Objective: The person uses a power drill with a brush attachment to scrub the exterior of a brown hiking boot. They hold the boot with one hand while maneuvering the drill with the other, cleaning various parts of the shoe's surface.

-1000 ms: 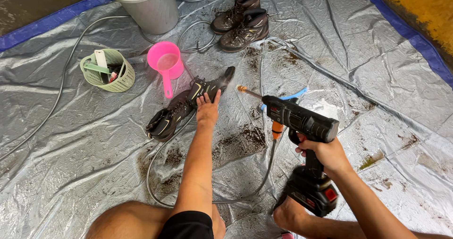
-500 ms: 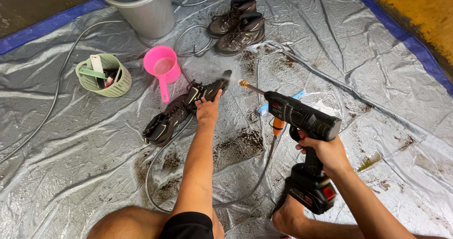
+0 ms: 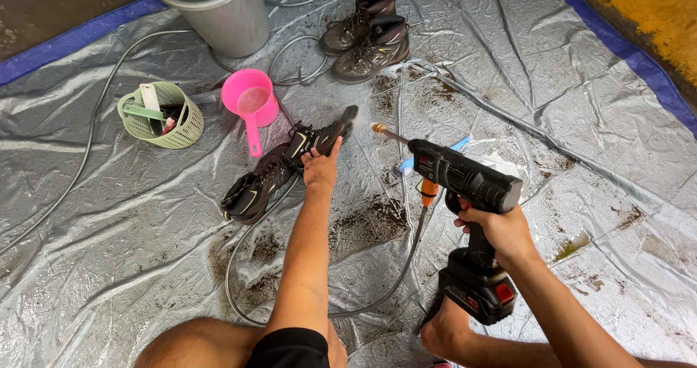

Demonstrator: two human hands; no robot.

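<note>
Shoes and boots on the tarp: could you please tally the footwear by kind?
Dark sneakers: 2, one held in the left hand at, one lying beside it
Brown boots: 2
Total: 4

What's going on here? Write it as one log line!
left hand: holds black shoe | right hand: grips spray gun, nozzle aimed at shoe | nearby: pink scoop, muddy tarp

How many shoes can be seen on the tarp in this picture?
4. Two brown boots stand together at the top by the bucket. One dark shoe is held by the left hand; another dark shoe lies beside it. None seems hidden.
</note>
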